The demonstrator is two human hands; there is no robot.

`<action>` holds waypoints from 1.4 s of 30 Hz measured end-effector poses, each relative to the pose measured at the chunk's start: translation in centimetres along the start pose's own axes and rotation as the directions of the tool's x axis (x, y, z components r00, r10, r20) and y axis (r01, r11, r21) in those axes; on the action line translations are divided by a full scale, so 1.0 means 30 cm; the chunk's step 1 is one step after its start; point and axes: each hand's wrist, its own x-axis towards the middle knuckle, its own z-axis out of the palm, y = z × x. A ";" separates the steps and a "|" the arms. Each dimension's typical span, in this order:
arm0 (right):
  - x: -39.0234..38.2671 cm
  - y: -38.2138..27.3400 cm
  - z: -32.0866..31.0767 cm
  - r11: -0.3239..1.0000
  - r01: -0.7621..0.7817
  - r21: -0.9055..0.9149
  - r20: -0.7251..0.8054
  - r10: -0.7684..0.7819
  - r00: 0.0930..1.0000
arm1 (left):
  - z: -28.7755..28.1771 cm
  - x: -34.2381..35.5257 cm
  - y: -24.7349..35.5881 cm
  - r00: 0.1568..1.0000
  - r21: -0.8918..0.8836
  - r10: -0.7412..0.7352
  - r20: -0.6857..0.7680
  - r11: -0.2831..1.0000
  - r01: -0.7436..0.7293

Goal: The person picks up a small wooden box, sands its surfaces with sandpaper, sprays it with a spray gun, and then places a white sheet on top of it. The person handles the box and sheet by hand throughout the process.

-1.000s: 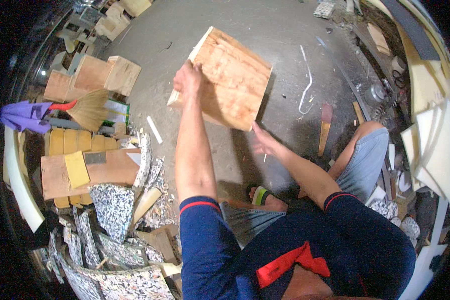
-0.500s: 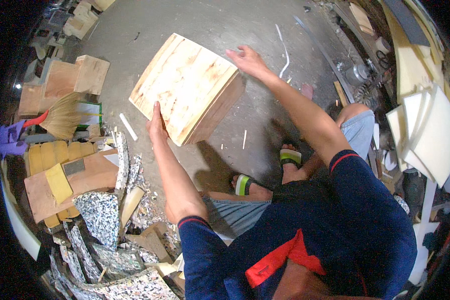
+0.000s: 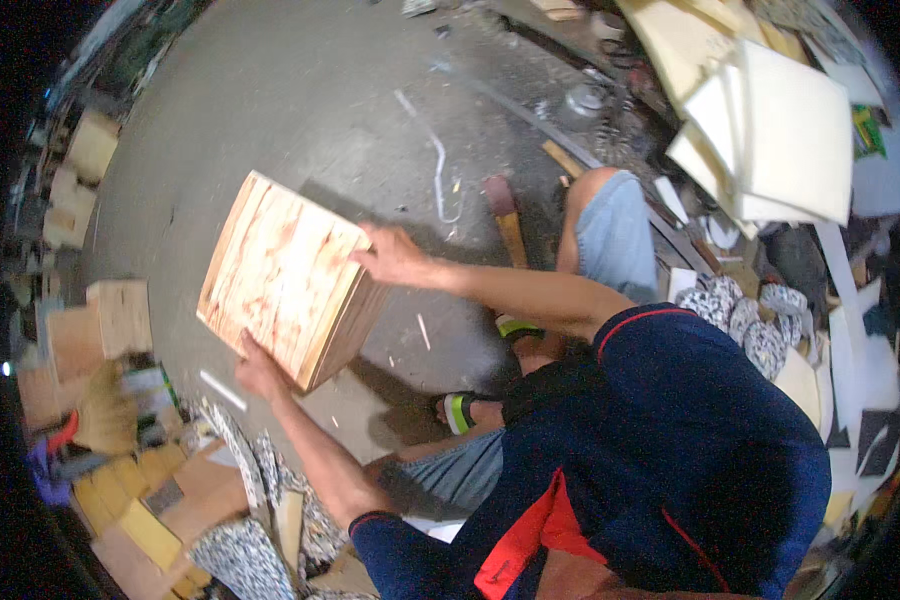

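Note:
A pale plywood box (image 3: 280, 285), with grainy top and visible side, is held tilted over the grey concrete, left of my bent legs. My left hand (image 3: 260, 368) grips its near lower edge, thumb up along the top face. My right hand (image 3: 395, 258) is closed on the corner at the box's right, with the thumb against the edge. The box's underside is hidden.
Foam sheets (image 3: 780, 140) are piled at the right above speckled foam scraps (image 3: 730, 310). More wooden boxes (image 3: 120, 318), a straw broom (image 3: 105, 410), yellow pads (image 3: 140, 480) and speckled offcuts (image 3: 240, 555) lie at the left. Sticks (image 3: 515, 230) and strips lie beside my knee.
The box has been turned and sits lower left in the picture. My right hand, open and off the box half a second ago, now grips its right corner. The view has swung toward the right.

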 end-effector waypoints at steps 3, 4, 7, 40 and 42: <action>-0.008 -0.020 -0.085 0.979 0.091 -0.184 0.155 -0.063 0.986 | 0.006 -0.011 0.026 0.998 0.115 -0.023 -0.051 0.993 0.029; -0.007 -0.031 -0.129 0.940 0.148 -0.308 0.225 -0.079 0.971 | -0.005 -0.012 0.024 0.984 0.012 -0.155 0.091 0.988 0.155; -0.022 -0.036 -0.378 0.855 0.357 -0.375 0.283 -0.261 0.923 | -0.014 -0.030 -0.015 0.990 -0.166 -0.063 0.126 0.983 0.084; -0.001 0.778 -1.668 0.848 -0.438 -0.298 -0.641 0.163 0.750 | 0.010 -0.132 0.034 0.937 -0.169 -0.275 0.216 0.935 0.313; -0.009 0.650 -1.647 0.777 -0.434 -0.456 -0.695 -0.007 0.719 | 0.013 -0.121 0.016 0.937 -0.236 -0.283 0.203 0.915 0.327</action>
